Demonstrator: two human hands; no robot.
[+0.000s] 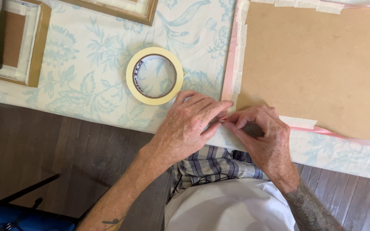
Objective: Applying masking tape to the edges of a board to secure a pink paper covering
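Pressing tape strip (224, 121), both hands

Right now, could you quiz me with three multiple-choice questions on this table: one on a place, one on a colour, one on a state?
1. Where does the tape roll lie?
A. Left of the board
B. On the board
C. On the floor

2. What colour is the frame edge around the board?
A. Green
B. Pink
C. Black

3. What are the left hand and right hand doing?
A. Resting apart, flat
B. Lifting the roll
C. Fingers meeting at the board's near left corner

Answers:
1 A, the roll sits on the floral cloth beside the board.
2 B, a pink strip borders the brown board.
3 C, both hands' fingertips pinch together at that corner.
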